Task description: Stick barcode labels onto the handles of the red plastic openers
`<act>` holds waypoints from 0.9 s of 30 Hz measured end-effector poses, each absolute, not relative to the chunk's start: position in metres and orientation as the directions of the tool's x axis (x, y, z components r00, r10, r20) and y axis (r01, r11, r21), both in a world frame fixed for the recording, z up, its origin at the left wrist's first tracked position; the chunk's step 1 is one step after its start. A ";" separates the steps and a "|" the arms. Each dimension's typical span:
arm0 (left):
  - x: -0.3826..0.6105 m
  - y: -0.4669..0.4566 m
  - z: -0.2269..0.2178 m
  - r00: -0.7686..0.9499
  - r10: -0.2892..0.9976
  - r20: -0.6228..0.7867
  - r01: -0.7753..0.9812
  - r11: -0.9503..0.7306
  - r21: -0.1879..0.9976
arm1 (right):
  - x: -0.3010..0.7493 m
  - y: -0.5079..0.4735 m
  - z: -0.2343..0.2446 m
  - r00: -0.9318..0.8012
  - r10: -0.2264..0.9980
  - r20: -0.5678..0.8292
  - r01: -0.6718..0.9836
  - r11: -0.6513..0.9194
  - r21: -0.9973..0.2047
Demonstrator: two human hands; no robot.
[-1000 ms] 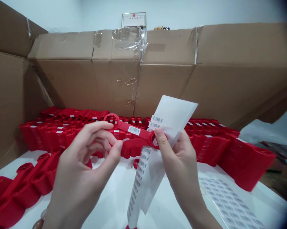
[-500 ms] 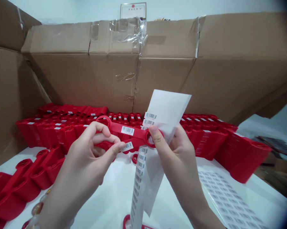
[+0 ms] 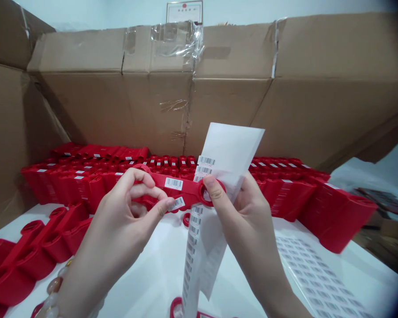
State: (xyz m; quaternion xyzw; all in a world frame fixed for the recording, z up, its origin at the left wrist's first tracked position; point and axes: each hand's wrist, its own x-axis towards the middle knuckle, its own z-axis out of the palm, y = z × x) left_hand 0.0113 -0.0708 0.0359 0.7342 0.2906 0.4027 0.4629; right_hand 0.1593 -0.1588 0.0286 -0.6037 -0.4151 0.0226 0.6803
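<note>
My left hand [image 3: 133, 212] pinches a small barcode label [image 3: 177, 203] between thumb and forefinger, near the left end of a flat red plastic piece [image 3: 187, 186] with ringed ends. One barcode label [image 3: 174, 183] is stuck on the middle of that piece. With its thumb over the right ring, my right hand [image 3: 240, 207] grips the red piece together with a white label sheet [image 3: 232, 145]. A column of barcode labels runs down the sheet's left edge, and the sheet hangs toward the table. Some fingers of my right hand are hidden behind the sheet.
Stacks of labelled red pieces [image 3: 86, 187] line the back of the white table [image 3: 146, 274], with more red pieces [image 3: 30, 260] at left and a stack [image 3: 343, 212] at right. Another label sheet [image 3: 314, 274] lies at right. Large cardboard [image 3: 146, 106] walls the back.
The red piece has shifted slightly left in my hands, and the sheet's top has moved a little left with it. The label is still in my left fingertips.
</note>
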 end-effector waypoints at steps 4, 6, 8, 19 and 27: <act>0.012 -0.072 0.036 0.511 0.798 0.320 0.062 -0.406 0.912 | 0.160 -0.159 0.027 0.651 0.535 0.540 0.464 0.283 -0.840; 0.012 -0.073 0.037 0.512 0.806 0.298 0.087 -0.393 0.915 | 0.160 -0.159 0.027 0.650 0.528 0.546 0.466 0.291 -0.836; 0.012 -0.073 0.038 0.510 0.807 0.299 0.097 -0.399 0.912 | 0.160 -0.159 0.026 0.647 0.524 0.554 0.469 0.300 -0.831; 0.012 -0.074 0.027 0.477 0.792 0.381 0.106 -0.482 0.869 | 0.156 -0.162 0.029 0.621 0.505 0.600 0.517 0.312 -0.797; 0.016 -0.073 0.026 0.476 0.780 0.407 0.107 -0.511 0.853 | 0.152 -0.163 0.031 0.633 0.474 0.612 0.536 0.301 -0.788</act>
